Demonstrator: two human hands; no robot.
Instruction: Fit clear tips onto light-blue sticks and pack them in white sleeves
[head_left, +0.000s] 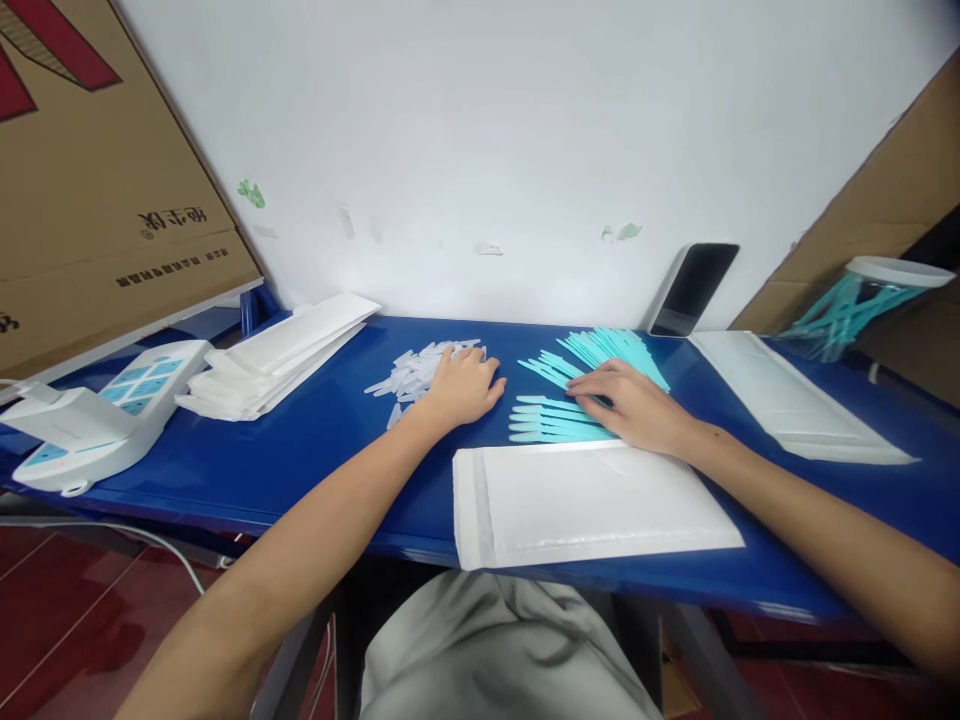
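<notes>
Teal sticks [559, 420] on the blue table [300, 450], just beyond the white envelope [592, 500]; right hand [634, 405] flat on them, fingers spread, clamping nothing. Left of the sticks, left hand [461, 385] resting palm-down, fingers loose, on clear pieces [409, 372]. Farther left, stacked envelopes [277, 360] and a white device [105, 410]; right of the sticks, a phone [694, 288] and jar [862, 305].
</notes>
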